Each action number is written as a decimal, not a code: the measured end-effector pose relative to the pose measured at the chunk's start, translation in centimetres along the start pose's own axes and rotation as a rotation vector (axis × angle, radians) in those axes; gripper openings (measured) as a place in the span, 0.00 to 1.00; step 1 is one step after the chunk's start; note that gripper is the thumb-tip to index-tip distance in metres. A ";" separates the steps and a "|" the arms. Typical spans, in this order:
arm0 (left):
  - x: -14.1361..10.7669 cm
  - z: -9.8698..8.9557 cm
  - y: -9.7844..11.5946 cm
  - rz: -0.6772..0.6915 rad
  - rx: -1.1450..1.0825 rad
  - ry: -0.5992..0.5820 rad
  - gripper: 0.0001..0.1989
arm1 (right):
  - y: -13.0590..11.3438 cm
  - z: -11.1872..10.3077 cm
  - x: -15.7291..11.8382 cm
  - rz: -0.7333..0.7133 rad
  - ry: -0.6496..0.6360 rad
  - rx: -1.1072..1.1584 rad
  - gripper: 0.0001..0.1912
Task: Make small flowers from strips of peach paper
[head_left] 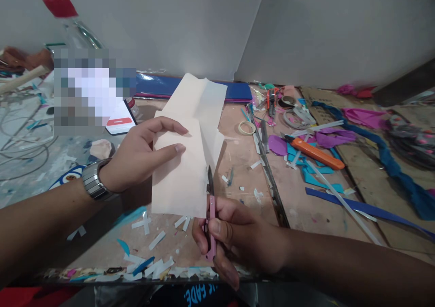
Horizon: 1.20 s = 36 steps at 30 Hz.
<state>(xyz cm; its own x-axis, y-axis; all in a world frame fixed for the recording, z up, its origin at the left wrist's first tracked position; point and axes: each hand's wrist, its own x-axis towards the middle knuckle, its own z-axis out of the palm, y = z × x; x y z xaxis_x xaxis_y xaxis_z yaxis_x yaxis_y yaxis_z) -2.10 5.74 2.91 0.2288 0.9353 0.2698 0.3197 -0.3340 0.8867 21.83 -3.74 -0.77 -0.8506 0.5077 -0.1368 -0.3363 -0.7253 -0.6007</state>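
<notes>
A pale grey wall [173, 30] stands behind a worn, stained desk [242, 164] littered with offcuts. The left hand [131, 159] reaches across with its thumb and forefinger parted on the paper; its other fingers are hidden, so whether it pinches cannot be told. The right hand [246, 234], low and palm inward, has its fingers closed around the scissors, blade upward at the paper's right edge. Counted: one folded cream paper [178, 180] mid-desk, one smartphone [119, 123] on the left, one orange utility knife [316, 153] on the right, one pair of pink-handled scissors [212, 211], one wristwatch [96, 180], one tape roll [240, 126].
</notes>
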 end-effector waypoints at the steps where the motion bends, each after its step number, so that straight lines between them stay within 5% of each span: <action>1: 0.0 0.0 0.0 0.003 -0.003 -0.001 0.10 | 0.0 0.0 0.0 0.004 0.008 0.000 0.15; 36: 0.1 0.1 0.0 -0.022 -0.047 0.025 0.09 | 0.7 0.3 -0.4 0.021 -0.080 -0.057 0.20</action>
<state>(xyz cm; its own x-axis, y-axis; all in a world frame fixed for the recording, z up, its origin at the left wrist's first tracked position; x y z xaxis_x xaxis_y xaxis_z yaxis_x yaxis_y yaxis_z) -2.00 5.78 2.94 0.1988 0.9452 0.2589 0.2809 -0.3080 0.9090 21.83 -4.66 -0.89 -0.8876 0.4523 -0.0876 -0.2967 -0.7065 -0.6425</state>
